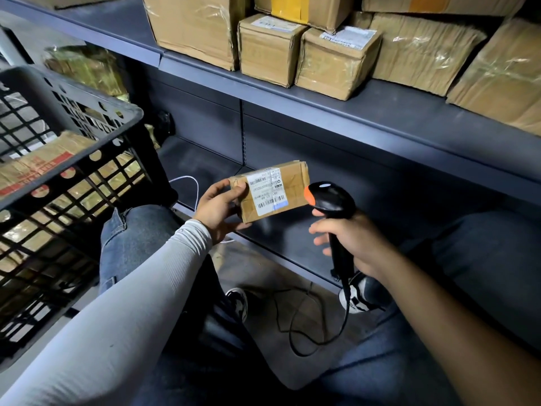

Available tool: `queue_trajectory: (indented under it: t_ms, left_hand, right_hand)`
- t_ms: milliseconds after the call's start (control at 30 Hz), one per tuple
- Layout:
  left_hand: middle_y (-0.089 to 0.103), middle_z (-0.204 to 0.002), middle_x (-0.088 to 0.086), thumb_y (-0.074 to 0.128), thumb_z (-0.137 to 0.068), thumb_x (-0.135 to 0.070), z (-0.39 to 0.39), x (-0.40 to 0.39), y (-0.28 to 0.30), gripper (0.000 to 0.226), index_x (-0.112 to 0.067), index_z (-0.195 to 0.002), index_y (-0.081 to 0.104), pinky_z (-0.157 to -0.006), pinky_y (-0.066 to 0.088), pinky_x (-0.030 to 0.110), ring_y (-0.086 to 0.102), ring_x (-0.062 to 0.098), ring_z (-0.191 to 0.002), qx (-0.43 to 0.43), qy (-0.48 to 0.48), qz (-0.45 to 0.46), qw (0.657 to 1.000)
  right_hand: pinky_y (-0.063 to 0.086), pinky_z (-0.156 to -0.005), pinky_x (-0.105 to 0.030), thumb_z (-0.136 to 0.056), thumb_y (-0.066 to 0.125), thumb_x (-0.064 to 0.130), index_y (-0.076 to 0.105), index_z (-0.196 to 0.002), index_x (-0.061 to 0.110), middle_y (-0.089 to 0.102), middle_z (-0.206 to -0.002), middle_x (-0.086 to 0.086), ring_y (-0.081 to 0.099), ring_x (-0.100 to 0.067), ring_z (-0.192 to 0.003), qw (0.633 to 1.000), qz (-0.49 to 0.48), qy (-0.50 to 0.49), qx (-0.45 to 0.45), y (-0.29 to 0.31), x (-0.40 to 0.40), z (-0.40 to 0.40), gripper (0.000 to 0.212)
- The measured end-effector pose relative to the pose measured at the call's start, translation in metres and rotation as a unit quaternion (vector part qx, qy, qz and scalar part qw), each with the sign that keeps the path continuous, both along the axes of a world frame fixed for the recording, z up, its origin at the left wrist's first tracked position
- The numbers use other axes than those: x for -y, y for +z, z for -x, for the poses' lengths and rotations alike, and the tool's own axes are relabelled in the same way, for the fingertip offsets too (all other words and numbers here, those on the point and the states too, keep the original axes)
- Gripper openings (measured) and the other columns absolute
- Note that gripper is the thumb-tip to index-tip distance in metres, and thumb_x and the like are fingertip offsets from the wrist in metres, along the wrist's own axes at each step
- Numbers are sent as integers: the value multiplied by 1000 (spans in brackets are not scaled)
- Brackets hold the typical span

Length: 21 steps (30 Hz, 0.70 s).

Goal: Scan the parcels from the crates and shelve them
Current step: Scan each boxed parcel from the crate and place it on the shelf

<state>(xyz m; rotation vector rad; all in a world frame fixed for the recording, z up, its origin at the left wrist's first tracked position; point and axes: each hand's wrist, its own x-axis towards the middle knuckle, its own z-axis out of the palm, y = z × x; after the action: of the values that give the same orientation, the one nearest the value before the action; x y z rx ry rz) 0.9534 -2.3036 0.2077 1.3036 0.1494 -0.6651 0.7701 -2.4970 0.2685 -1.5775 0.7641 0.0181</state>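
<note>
Dark shelf (380, 112) stacked with boxes (336, 63); crate (87, 118) at left.
Left hand (218, 209) pinches parcel (273, 190), long axis left-right, label facing scanner (330, 200) gripped by right hand (351, 238).

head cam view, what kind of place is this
Probably a parcel depot or courier stockroom: taped cardboard parcels on metal shelving, a black crate of parcels, and a handheld barcode scanner aimed at a labelled parcel.

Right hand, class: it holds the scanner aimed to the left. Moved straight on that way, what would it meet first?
Probably the small parcel gripped by the left hand; the scanner in the right hand nearly touches its labelled face.
</note>
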Motion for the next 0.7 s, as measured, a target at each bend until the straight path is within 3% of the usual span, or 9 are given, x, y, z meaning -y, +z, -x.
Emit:
queue_trajectory:
  t_ms: [267,467,600,700]
  left_hand:
    - [70,-131,13,83,-87,-28,2,0,-3,55,-21,-136,59,-76,61,61,67,37,-121,-2,9,-14,1000]
    - [70,-131,14,83,-88,-28,3,-1,-1,52,-21,-134,60,-68,61,55,66,37,-122,3,20,-19,1000]
    - [71,-128,14,84,-88,-26,5,-1,0,51,-22,-133,61,-70,61,56,69,36,-118,2,22,-23,1000]
    - [72,-127,13,84,-88,-27,6,-1,1,51,-22,-133,60,-70,61,57,71,36,-115,2,23,-22,999]
  right_hand:
    - [48,-58,-29,-90,72,4,72,-109,7,72,-75,-5,63,-15,-62,996,-1,80,-26,5,-17,10,19]
    - [45,-52,-25,-92,69,1,71,-109,10,62,-62,-2,60,-13,-53,996,-14,84,-41,5,-19,10,19]
    - [47,-53,-27,-91,70,3,73,-106,9,66,-64,-2,63,-14,-57,995,-6,93,-35,2,-18,10,16]
    - [51,-61,-32,-90,73,7,74,-94,10,76,-81,-4,70,-15,-68,995,20,91,-22,-1,-16,10,5]
